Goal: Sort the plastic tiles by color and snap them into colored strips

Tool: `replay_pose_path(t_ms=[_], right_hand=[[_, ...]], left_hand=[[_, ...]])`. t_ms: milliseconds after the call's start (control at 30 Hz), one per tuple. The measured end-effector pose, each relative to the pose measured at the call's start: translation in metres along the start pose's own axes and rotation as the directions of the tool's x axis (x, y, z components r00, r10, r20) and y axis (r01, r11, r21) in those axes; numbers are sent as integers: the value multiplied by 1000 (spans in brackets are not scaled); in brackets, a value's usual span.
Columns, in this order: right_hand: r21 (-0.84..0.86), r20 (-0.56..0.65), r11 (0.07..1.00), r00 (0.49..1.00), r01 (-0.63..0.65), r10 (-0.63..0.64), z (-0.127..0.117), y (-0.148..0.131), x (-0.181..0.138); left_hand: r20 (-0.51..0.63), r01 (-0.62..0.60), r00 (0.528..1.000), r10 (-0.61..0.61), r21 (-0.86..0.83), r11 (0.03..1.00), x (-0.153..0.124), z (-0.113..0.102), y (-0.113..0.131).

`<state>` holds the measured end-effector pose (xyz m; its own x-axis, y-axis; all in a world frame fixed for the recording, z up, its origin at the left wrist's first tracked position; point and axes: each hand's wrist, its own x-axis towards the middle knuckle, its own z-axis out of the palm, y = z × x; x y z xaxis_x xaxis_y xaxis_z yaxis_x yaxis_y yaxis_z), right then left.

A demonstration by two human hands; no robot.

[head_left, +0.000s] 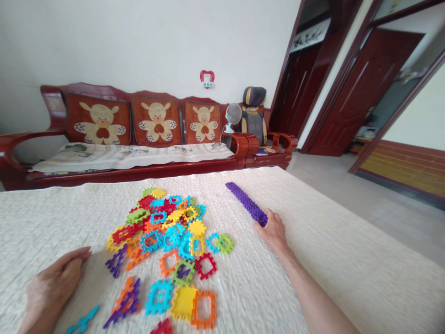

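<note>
Bare left hand (52, 283), bare right hand (273, 232), bare forearms (313, 292)

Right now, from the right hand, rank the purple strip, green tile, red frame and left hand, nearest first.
1. Purple strip, its near end held by the right hand.
2. Green tile, pile's right edge.
3. Red frame, pile's front.
4. Left hand, far left.

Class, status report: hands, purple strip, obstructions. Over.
Right hand holds purple strip, near end. Left hand open on cloth. Tile pile between hands, apart from strip.
</note>
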<state>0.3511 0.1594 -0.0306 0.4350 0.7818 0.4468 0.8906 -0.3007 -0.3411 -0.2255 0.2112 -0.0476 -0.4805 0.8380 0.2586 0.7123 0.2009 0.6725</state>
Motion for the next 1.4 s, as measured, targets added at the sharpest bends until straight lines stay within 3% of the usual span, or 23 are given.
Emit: replay_pose_path(t_ms=[167,267,367,533,633,833,1033,1233,1400], right_hand=[[-32,50,998,998,-45,46,1,-1,0],[-24,59,998,996,-66,68,1,-1,-1],[58,-12,998,999,-39,40,0,1,-3],[196,-247,962,959,191,-140,-3,-4,-4],[247,-305,902,912,354,-274,-3,-20,-8],[359,-226,722,806,592,-548,-4,-76,-39],[538,-108,548,697,641,-709,-11,-162,-85],[642,35,365,449,675,-893,-22,-249,-141],[691,63,268,314,671,-947,-42,-271,-172]], left_hand=[[101,123,987,-128,57,991,-9,-12,23],[101,127,986,-131,47,991,-8,-11,21],[75,123,989,-125,25,992,-5,-5,13],[43,94,995,-89,-126,988,-3,6,6],[37,90,996,-84,-216,972,-4,9,7],[-19,109,992,-126,-383,917,-5,12,6],[-50,22,998,-39,-308,951,-7,7,8],[-17,-68,998,66,-167,984,-37,-15,18],[16,-126,992,127,-75,989,-65,-34,19]])
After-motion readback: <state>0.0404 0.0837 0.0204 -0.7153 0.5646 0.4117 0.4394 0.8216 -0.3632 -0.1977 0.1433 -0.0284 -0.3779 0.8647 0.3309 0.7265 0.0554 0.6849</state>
